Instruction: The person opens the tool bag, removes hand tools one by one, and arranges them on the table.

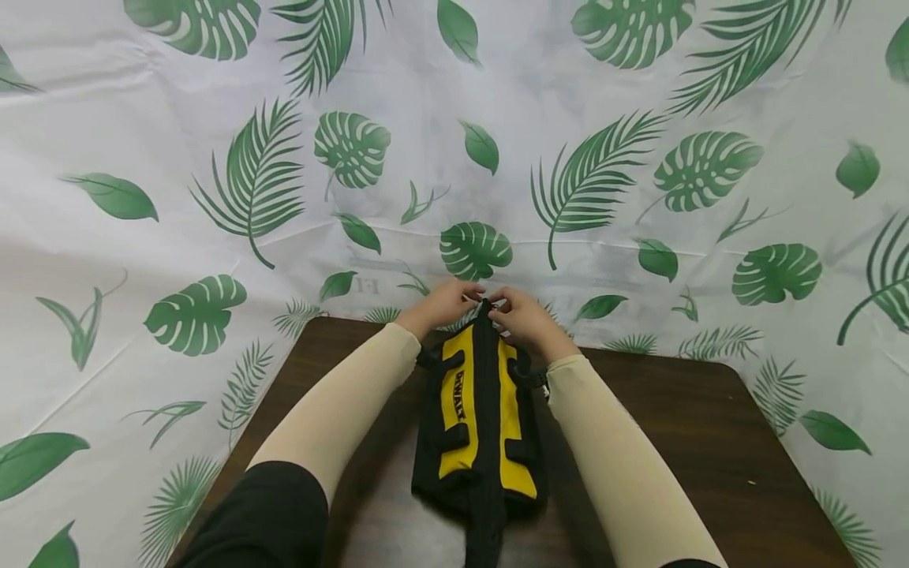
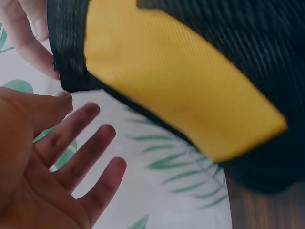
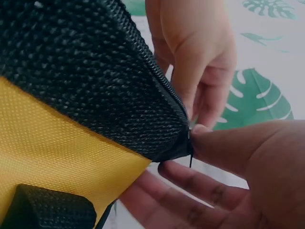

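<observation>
Nearest the person's body: black upper sleeve [image 1: 263, 513] on the left arm, pale lower sleeves [image 1: 341, 402] on both arms, reaching forward either side of the bag. A black strap [image 1: 485, 528] runs from the bag's near end back toward the wearer. The bag [image 1: 487, 410] itself, black and yellow with DEWALT lettering [image 1: 459, 397] down its left panel, sits lengthwise on the table between the forearms, short black handle pieces on both sides. Black wristband [image 1: 530, 377] on the right wrist. A zipper [image 3: 164, 88] follows the bag's edge to the far tip, where both hands meet. Right hand [image 1: 524, 314]: thumb and forefinger pinch the bag's far corner, a thin dark cord [image 3: 191, 160] hanging just beside them. Left hand [image 1: 449, 304]: thumb side close against the same tip, remaining fingers loosely spread; whether it grasps anything, I cannot tell, the contact being partly hidden. Dark brown wooden table [image 1: 653, 442] under it all, a small yellowish fleck [image 1: 751, 482] on its right part. Beyond its far edge, a white cloth [image 1: 426, 102] printed with green leaves, lightly creased.
</observation>
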A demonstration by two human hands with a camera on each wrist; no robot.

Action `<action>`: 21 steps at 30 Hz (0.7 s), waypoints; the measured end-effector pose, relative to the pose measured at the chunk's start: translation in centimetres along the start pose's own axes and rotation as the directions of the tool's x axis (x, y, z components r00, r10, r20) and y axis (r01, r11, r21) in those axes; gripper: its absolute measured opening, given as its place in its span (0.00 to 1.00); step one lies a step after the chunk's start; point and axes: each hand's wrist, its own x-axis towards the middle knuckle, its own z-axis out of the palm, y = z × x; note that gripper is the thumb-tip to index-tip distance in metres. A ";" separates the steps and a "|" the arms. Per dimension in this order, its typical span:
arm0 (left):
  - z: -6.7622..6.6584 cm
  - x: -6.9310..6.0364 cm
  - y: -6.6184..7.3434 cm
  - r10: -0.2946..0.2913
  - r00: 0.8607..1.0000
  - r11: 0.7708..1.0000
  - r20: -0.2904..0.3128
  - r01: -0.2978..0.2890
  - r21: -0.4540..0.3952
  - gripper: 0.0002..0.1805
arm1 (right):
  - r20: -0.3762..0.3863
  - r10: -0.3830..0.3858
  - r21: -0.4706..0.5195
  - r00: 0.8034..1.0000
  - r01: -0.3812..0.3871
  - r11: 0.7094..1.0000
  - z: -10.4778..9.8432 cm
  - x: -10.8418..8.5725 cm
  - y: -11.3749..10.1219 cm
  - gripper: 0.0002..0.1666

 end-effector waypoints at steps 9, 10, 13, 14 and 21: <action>0.4 0.8 0.8 0.053 0.998 0.998 0.041 -0.054 0.019 0.20 | -0.079 -0.014 0.072 0.997 0.019 0.997 0.8 0.7 1.8 0.17; 0.4 0.8 0.8 0.054 0.998 0.998 0.034 -0.055 0.025 0.19 | -0.079 -0.016 0.079 0.997 0.022 0.997 0.9 0.8 1.9 0.16; 0.5 1.1 0.8 0.055 0.998 0.997 -0.002 -0.055 0.062 0.16 | -0.072 -0.016 0.100 0.997 0.023 0.995 1.0 1.1 2.0 0.14; 0.6 1.1 0.8 0.055 0.998 0.996 -0.015 -0.054 0.074 0.15 | -0.070 -0.015 0.100 0.997 0.022 0.995 1.0 1.1 2.0 0.13; 0.8 1.2 0.9 0.044 0.997 0.995 -0.065 -0.037 0.095 0.08 | -0.102 -0.056 0.060 0.993 0.062 0.996 1.0 1.7 2.5 0.08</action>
